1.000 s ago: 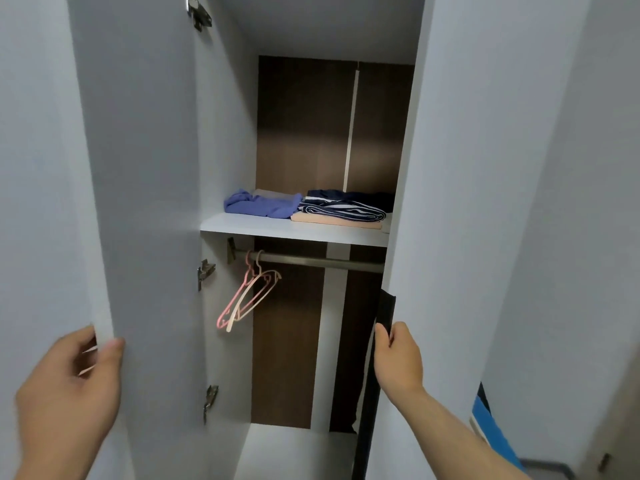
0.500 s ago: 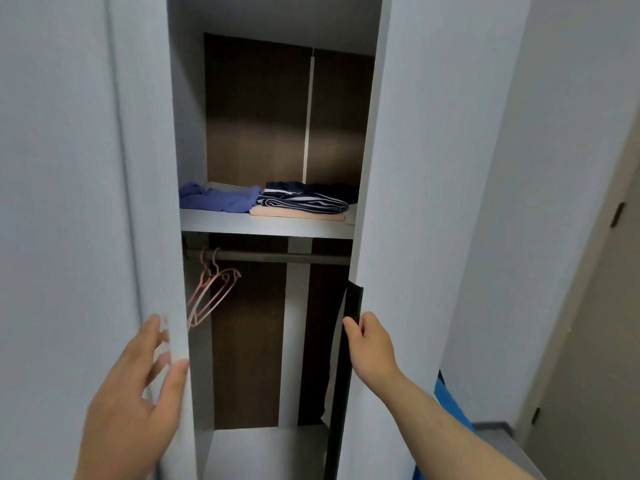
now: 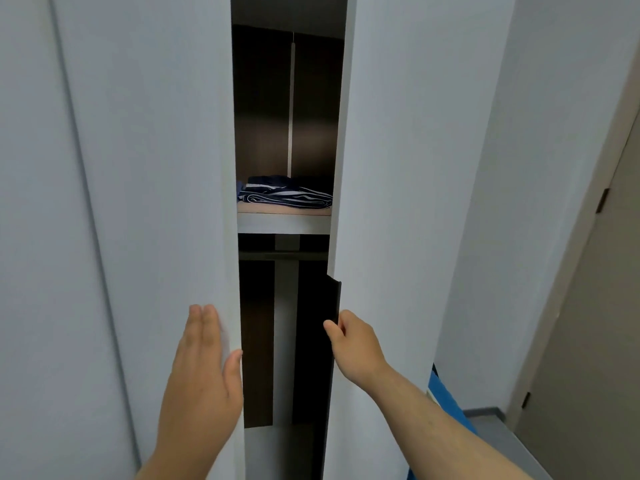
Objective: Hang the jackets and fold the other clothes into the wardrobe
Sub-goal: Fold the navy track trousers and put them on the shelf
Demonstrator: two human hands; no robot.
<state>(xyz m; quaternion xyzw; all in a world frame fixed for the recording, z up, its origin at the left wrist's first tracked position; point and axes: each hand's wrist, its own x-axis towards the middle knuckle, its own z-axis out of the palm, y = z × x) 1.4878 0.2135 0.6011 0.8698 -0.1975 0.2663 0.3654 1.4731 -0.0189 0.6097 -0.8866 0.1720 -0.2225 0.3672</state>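
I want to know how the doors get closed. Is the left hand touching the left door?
Touching. The head view shows the left hand laid flat on the left door, palm and fingers pressed against its front near the edge.

Nothing for you to read here, honestly. No text, labels, brand marks, numbers or signs turn up anywhere in the head view.
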